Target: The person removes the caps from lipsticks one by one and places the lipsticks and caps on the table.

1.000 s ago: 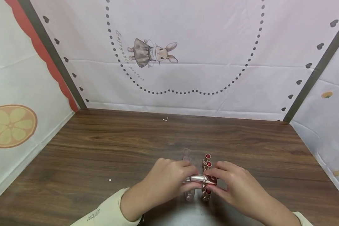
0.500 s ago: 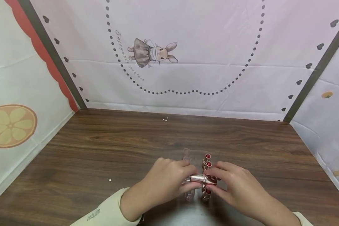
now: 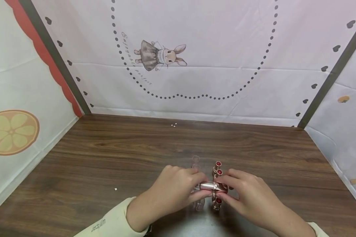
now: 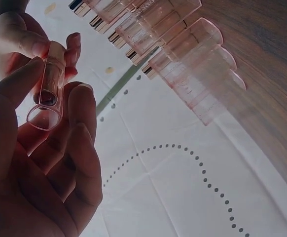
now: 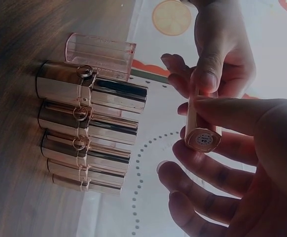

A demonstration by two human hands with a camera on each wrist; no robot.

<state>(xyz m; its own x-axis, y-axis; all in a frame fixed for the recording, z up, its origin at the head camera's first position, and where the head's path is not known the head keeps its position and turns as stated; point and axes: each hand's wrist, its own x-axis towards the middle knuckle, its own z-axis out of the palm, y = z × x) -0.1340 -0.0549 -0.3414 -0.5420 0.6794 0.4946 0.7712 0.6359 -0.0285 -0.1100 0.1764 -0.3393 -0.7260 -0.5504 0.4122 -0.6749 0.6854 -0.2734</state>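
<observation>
A lipstick (image 3: 207, 186) lies sideways between my two hands above the table. My left hand (image 3: 178, 186) pinches its clear pink cap (image 4: 44, 118), which surrounds the shiny inner tube. On the other end, my right hand (image 3: 247, 194) pinches the rose-gold base, whose round label (image 5: 203, 140) faces the right wrist camera. Below the hands stands a row of uncapped rose-gold lipsticks (image 5: 62, 81), with red tips showing in the head view. Left of that row are several clear caps (image 4: 197, 69). My hands hide the middle of both rows.
The dark wood table (image 3: 121, 148) is bordered by a white printed cloth (image 3: 210, 49) at the back and on both sides. Small white scraps (image 3: 173, 125) lie near the back edge, and another scrap (image 3: 115, 189) sits to the left of my left hand.
</observation>
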